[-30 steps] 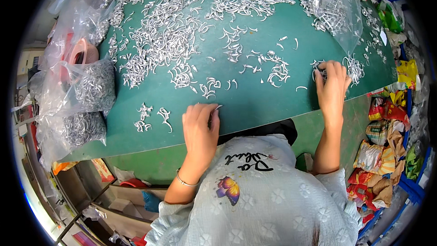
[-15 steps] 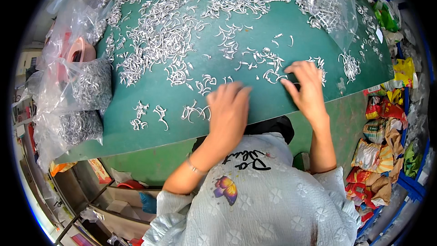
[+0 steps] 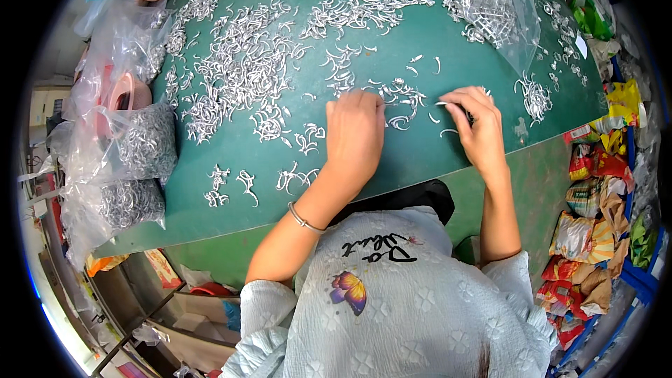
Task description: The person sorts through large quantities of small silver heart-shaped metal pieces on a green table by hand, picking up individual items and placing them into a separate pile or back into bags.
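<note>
While the green table (image 3: 420,161) takes up most of the view, it is seen to be strewn with small curved silver metal pieces, heaped thickly toward its far side (image 3: 245,63) and thinned to scattered little groups near the front edge (image 3: 231,185). Clear plastic bags of the same pieces are stacked at the left edge (image 3: 129,168), and another bag is laid at the far right corner (image 3: 493,10). Colourful snack packets are piled beside the table on the right (image 3: 595,224).

The left hand (image 3: 355,133) is laid palm down on the table, its fingers together and curled over a small cluster of pieces (image 3: 399,101); whether anything is pinched beneath it cannot be told. The right hand (image 3: 476,122) is closed at the fingertips on what appears to be one thin piece, just beside the same cluster.

The sorting would probably be done best if single pieces were drawn out from the loose edge of the cluster rather than its tangled middle, since the hooked shapes are likely to catch on one another. The finished groups near the front edge are best kept well apart from the working patch, so that nothing is swept back by a wrist or sleeve. The far right bag and the stray pieces near it (image 3: 535,94) are close to the right hand and could be snagged.
</note>
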`<state>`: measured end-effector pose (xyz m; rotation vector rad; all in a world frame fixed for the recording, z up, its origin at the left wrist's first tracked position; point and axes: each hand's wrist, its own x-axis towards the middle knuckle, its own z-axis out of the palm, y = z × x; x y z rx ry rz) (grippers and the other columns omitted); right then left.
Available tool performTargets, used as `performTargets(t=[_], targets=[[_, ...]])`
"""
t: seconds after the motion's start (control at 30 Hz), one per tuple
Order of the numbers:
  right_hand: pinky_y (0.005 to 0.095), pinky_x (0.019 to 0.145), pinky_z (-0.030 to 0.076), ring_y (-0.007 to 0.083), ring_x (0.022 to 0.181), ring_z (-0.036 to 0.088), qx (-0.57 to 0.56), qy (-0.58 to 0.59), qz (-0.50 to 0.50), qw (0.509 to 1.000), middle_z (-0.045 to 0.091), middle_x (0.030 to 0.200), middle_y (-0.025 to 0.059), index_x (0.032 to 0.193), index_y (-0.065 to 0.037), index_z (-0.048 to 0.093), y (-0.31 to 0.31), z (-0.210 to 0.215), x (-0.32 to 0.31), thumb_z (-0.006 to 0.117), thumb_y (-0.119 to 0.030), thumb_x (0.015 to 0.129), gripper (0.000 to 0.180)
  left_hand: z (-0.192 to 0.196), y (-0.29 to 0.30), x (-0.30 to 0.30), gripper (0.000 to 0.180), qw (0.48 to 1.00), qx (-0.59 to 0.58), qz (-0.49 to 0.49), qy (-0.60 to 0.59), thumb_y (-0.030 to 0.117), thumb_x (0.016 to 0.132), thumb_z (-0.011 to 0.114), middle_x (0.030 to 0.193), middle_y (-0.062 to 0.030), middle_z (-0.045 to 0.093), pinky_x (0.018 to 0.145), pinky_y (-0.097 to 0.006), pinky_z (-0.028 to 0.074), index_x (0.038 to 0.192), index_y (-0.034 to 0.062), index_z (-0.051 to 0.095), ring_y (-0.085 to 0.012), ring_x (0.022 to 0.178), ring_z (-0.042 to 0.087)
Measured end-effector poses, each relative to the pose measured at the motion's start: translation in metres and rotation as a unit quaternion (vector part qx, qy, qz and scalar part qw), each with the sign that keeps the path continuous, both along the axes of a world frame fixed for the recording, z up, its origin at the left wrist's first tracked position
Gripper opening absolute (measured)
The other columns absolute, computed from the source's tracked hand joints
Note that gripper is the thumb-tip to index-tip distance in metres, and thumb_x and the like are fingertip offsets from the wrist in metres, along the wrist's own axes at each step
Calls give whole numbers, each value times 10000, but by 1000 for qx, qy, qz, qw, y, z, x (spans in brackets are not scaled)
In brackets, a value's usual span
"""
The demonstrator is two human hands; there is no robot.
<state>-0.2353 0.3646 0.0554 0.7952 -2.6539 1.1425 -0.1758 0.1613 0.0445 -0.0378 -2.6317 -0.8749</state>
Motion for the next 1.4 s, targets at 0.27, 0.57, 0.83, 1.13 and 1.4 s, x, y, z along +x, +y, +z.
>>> performTargets(t=[0.27, 0.57, 0.83, 1.13, 1.4], targets=[[389, 838, 399, 291, 964, 577, 175, 134, -183, 958, 637, 1004, 114, 1006, -35, 671, 39, -1, -9, 648, -42, 852, 156, -6, 82, -11, 111, 994, -56, -88, -43, 107, 784, 671, 895, -112, 587, 781, -396, 417, 870, 57, 622, -280, 929, 564], [442, 887, 429, 333, 976, 571, -2, 6, 24, 1000, 619, 1000, 132, 1020, -11, 664, -23, 3, -6, 654, -38, 838, 184, 6, 12, -5, 330, 999, -36, 4, -32, 47, 836, 649, 1180, -131, 576, 904, -415, 405, 1161, 35, 590, -308, 1109, 534], [428, 812, 444, 322, 914, 575, 44, 21, 106, 993, 615, 919, 118, 945, -16, 630, -46, -10, -47, 677, -23, 799, 153, -7, -11, 6, 313, 996, -32, -74, -31, 11, 842, 610, 1246, -155, 544, 963, -448, 394, 1154, -15, 594, -340, 1177, 498], [363, 799, 502, 302, 856, 638, 20, -24, -96, 995, 671, 948, 144, 999, -1, 685, -11, -9, -147, 678, -19, 830, 171, -15, -45, -70, 360, 994, -101, -1, 35, 10, 851, 622, 1295, -174, 527, 978, -451, 420, 1207, -4, 569, -367, 1180, 506], [441, 794, 485, 363, 948, 592, 116, 32, -31, 992, 607, 951, 165, 1001, 4, 618, -10, 5, -106, 693, -50, 813, 210, -20, -43, -46, 348, 995, -81, -36, -50, 42, 892, 596, 1366, -198, 484, 1081, -472, 370, 1237, 10, 569, -415, 1292, 429]])
